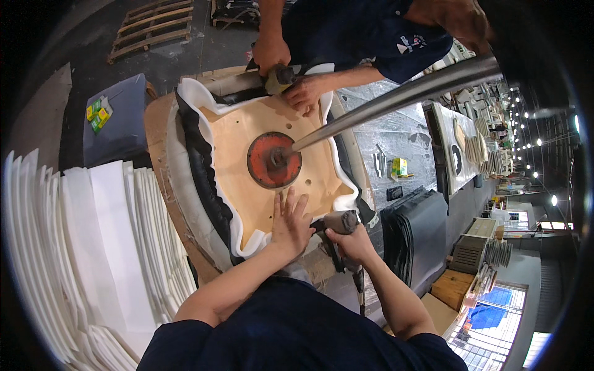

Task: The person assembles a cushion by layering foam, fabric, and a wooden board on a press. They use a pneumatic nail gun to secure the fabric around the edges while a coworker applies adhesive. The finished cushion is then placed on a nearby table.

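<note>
A wooden seat board [235,133] lies framed by white foam [208,120] and black cover material [204,164]. A red round press plate [260,154] on a thick metal shaft [396,99] sits on the board's middle. My left hand [292,227] rests on the board's near edge, fingers spread and pointing at the plate. Just right of it, my right hand [356,243] grips a staple gun [339,221], its nose close to the near edge. A hose [359,284] hangs below the gun. Opposite me, a co-worker's hand [271,54] holds another staple gun [279,78]; their other hand [304,93] presses the far edge.
White foam sheets [117,216] stand stacked at left. A grey block [120,123] there carries yellow-green boxes [99,114]. To the right, a plastic-covered table [396,136] holds a small box [400,167] and dark sheets [411,232]. A pallet [151,28] lies on the floor.
</note>
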A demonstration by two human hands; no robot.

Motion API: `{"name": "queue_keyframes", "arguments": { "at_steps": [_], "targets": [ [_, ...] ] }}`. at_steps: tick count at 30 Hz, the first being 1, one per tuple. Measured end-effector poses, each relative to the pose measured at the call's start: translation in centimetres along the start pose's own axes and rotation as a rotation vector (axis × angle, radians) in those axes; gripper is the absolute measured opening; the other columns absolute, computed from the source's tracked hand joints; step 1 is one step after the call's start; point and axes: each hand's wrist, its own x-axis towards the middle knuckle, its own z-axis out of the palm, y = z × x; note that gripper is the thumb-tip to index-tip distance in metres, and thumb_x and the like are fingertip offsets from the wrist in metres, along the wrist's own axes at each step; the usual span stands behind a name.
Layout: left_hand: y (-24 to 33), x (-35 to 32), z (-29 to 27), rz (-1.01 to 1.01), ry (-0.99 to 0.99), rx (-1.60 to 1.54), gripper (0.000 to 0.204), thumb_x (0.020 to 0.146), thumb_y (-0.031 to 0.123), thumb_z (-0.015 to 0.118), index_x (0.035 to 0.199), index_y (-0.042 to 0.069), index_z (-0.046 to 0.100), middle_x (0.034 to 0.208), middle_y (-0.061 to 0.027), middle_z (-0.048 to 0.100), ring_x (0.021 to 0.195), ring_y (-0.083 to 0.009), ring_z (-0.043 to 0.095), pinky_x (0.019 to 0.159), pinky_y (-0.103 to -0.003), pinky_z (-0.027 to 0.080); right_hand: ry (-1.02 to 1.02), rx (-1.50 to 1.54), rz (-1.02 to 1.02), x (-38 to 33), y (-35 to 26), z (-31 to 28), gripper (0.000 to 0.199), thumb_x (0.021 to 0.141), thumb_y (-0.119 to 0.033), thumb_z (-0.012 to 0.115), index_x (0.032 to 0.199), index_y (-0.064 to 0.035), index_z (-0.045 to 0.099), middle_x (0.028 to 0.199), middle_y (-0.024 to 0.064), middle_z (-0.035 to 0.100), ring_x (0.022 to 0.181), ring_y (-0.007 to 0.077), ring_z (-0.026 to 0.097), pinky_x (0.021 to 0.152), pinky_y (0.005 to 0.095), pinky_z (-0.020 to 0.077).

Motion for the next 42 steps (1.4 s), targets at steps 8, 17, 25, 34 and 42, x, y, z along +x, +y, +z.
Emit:
{"name": "queue_keyframes", "arguments": {
  "at_steps": [8,17,25,34,42],
  "targets": [
    [-0.4,-0.2,0.7,-0.035,-0.010,0.003,0.025,0.092,0.028,0.080,0.109,0.011,0.080,0.168,-0.0144,0.041,0.164,-0.0462,0.017,0.132,-0.069,0.010,-0.119,0.204,0.035,-1.9,-2.0,0.1,0.039,0.096,-0.026,0.086,0.122,-0.0012,0.073,0.089,0.0053,0.073,0.054,0.0138,0.064,0.048,0.0320,0.0495],
    [-0.5,-1.0,0.8,-0.008,0.060,0.018,0.029,0.088,0.028,0.081,0.107,0.006,0.077,0.166,-0.0158,0.043,0.163,-0.0508,0.019,0.128,-0.074,0.015,0.033,-0.094,-0.110,-0.4,-0.4,1.2,0.049,0.091,-0.033,0.089,0.126,-0.0008,0.074,0.106,0.0168,0.081,0.105,0.0307,0.076,0.095,0.0425,0.0581],
    [-1.0,-1.4,1.3,-0.043,0.134,-0.068,0.023,0.088,0.021,0.081,0.102,0.005,0.074,0.167,-0.0157,0.039,0.164,-0.0514,0.016,0.128,-0.075,0.016,-0.146,0.143,0.029,-2.1,-2.1,0.7,0.041,0.093,-0.032,0.089,0.113,0.0006,0.074,0.087,0.0065,0.073,0.057,0.0154,0.067,0.052,0.0339,0.0531],
    [-1.5,-2.1,2.1,-0.004,0.107,-0.013,0.026,0.088,0.017,0.079,0.106,0.000,0.071,0.169,-0.0183,0.036,0.163,-0.0535,0.014,0.128,-0.076,0.015,-0.007,-0.015,-0.056,-1.2,-1.9,2.0,0.040,0.092,-0.029,0.089,0.119,-0.0015,0.078,0.094,0.0093,0.080,0.075,0.0193,0.073,0.068,0.0365,0.0574],
    [-2.3,-1.9,3.4,-0.035,0.189,-0.062,0.026,0.087,0.010,0.076,0.110,-0.001,0.068,0.171,-0.0199,0.034,0.163,-0.0544,0.015,0.128,-0.075,0.013,-0.153,0.014,0.073,-2.3,-4.1,1.8,0.042,0.093,-0.028,0.088,0.124,-0.0014,0.077,0.105,0.0117,0.082,0.094,0.0233,0.077,0.086,0.0384,0.0594]
  ]
}}
